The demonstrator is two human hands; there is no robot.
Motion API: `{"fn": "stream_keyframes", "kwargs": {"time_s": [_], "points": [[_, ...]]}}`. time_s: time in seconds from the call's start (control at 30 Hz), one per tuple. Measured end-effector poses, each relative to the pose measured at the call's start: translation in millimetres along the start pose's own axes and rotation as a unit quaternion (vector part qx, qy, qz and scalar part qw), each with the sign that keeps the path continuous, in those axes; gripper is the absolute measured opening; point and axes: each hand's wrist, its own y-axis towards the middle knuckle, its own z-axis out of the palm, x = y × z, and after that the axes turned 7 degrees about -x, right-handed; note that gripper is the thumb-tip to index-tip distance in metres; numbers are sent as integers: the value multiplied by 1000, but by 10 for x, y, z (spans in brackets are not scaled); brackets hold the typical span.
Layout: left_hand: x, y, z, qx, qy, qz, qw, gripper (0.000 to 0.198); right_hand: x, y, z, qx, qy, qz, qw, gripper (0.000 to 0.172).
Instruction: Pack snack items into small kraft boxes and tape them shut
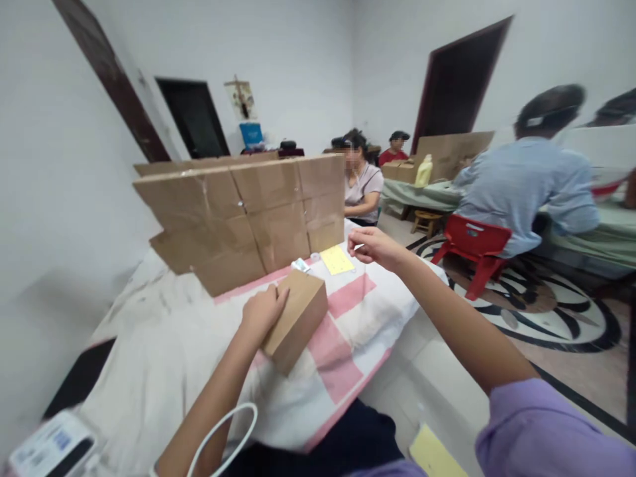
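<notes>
Near left, white gadget (52, 447). Farther back, tall cardboard (278, 232) standing on the cloth-covered surface (368, 324). Then left hand (261, 310), thumb across the top of the box (301, 318), other fingers bent at its left edge; can't tell how firm a grip. Box sitting slantwise in front of the cardboard, toward the near side. Looks folded into shape already, so probably that much done; can't make out any tape up top, so no clue about sealing or anything else left. Just beyond, small packet (301, 265), then yellow paper (338, 260). Right hand (375, 246) up right of the paper, fingers curled nearly to a pinch, nothing visible in them, but can't rule out something thin. Farther right, red chair (477, 235) with a person (527, 179) in blue.
</notes>
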Motion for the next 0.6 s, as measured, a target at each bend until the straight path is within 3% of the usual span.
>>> {"fn": "stream_keyframes", "kwargs": {"time_s": [0.13,0.23,0.43,0.6], "points": [[35,0,19,-5,-4,-7,1000,67,-331,256,673,130,-94,119,980,31],[40,-13,12,-5,-7,-8,1000,68,-490,498,935,166,-136,180,960,26],[43,-18,-7,-8,-14,-11,1000,64,-764,1059,949,216,-258,248,909,27],[49,-10,-23,-6,-23,-13,1000,63,-972,1339,955,210,-288,235,904,30]]}}
